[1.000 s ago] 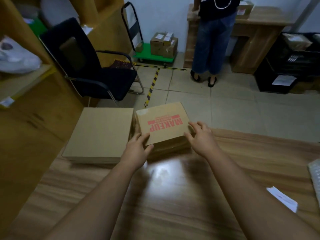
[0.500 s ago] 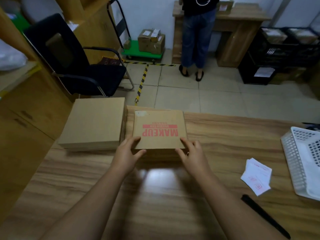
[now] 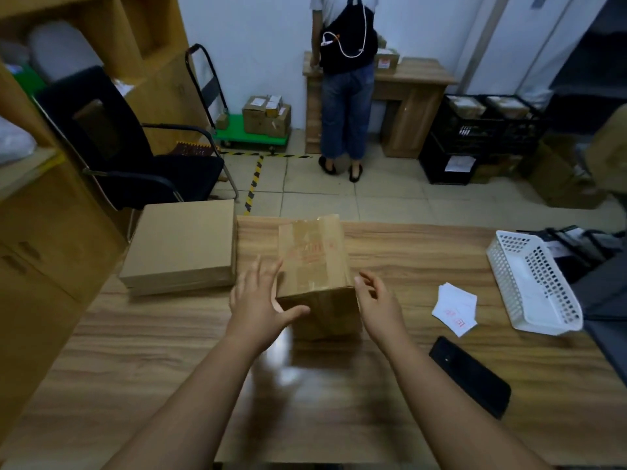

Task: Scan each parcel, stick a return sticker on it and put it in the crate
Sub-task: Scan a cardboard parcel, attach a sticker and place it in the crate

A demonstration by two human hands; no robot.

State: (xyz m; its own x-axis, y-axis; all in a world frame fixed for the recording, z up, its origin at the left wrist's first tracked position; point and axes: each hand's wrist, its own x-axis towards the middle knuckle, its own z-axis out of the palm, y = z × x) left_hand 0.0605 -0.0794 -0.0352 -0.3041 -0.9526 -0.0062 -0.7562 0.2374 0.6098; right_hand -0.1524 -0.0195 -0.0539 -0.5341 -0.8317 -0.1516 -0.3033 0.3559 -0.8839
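A brown cardboard parcel (image 3: 312, 256) stands on the wooden table (image 3: 339, 408) with a taped face and faint red print turned up, blurred by motion. My left hand (image 3: 258, 300) is at its left side, fingers spread and thumb against the near lower edge. My right hand (image 3: 376, 300) is at its right near corner with loosely bent fingers, not wrapped round it. A small pile of white stickers (image 3: 454, 308) with red print lies to the right. Nearer me lies a flat black device (image 3: 470, 379). A white perforated crate (image 3: 532, 283) sits at the table's right edge.
A stack of flat cardboard boxes (image 3: 183, 245) lies on the table's left. Beyond the table are a black chair (image 3: 118, 147), a green trolley with boxes (image 3: 258, 130), a person (image 3: 346, 96) at a desk and black crates (image 3: 481, 130).
The parcel has been turned over and rotated; the MAKEUP face no longer shows and a taped face is up. Both hands shifted from its near edge to its sides.
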